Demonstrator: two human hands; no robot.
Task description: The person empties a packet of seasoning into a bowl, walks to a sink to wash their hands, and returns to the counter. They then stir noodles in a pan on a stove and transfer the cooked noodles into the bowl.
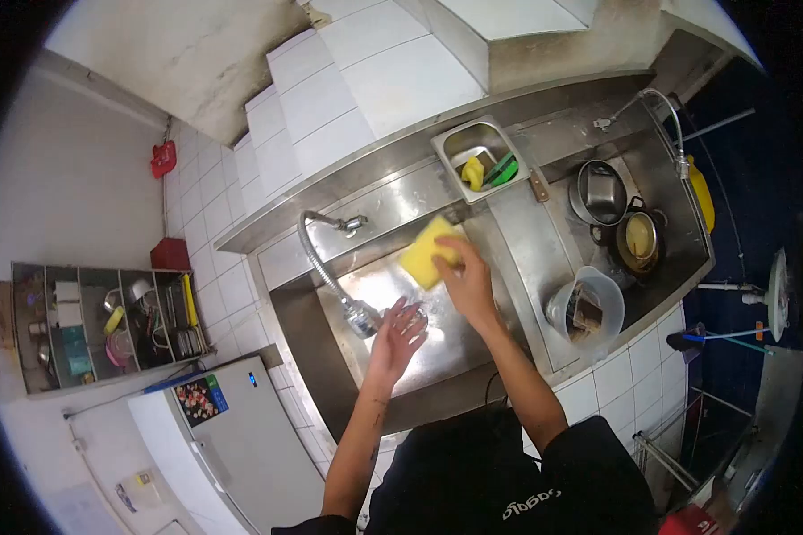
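In my right hand [466, 281] is a yellow sponge [426, 255], gripped at its right side between thumb and fingers, over the steel sink basin [379, 283]. My left hand [398, 341] has its fingers spread, palm up, just right of the spray head [360, 318] of a flexible-hose faucet [310, 248]. Nothing lies in that palm, and the fingertips look wet. Between the two hands the bare, shiny basin floor shows.
A steel container [448, 143] with a yellow cloth-like item and green scrubbers stands behind the basin. A wooden-handled tool [539, 185] lies beside it. Pots [589, 192] fill the second basin; a translucent bucket [608, 308] sits at the right. A dish rack [49, 308] hangs left.
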